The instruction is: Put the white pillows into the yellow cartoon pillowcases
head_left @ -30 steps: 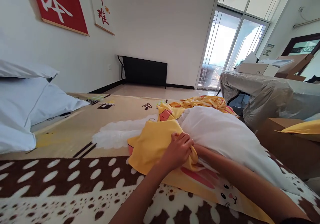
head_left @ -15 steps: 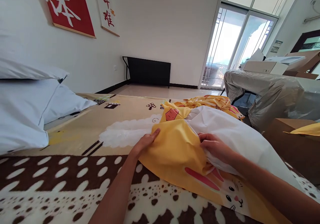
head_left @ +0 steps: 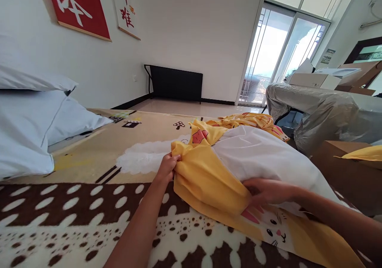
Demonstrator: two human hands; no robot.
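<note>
A yellow pillowcase (head_left: 205,176) printed with a white rabbit face lies bunched over one end of a white pillow (head_left: 268,152). The rest of the pillow spreads bare to the right. My left hand (head_left: 168,167) is closed round a gathered corner of the pillowcase, lifting it slightly. At the pillowcase's open edge, my right hand (head_left: 265,190) has its fingers curled at the hem beside the pillow. Its fingertips are partly hidden in the fold.
White pillows (head_left: 26,128) are stacked at the left on a patterned bed cover (head_left: 149,124). More yellow printed cloth (head_left: 250,120) lies crumpled behind the pillow. At the right stand a cardboard box (head_left: 343,172) and plastic-wrapped furniture (head_left: 313,100) bearing boxes.
My left hand has tightened into a grip and pulled the pillowcase corner up and left. My right hand has slid lower and slightly right along the hem.
</note>
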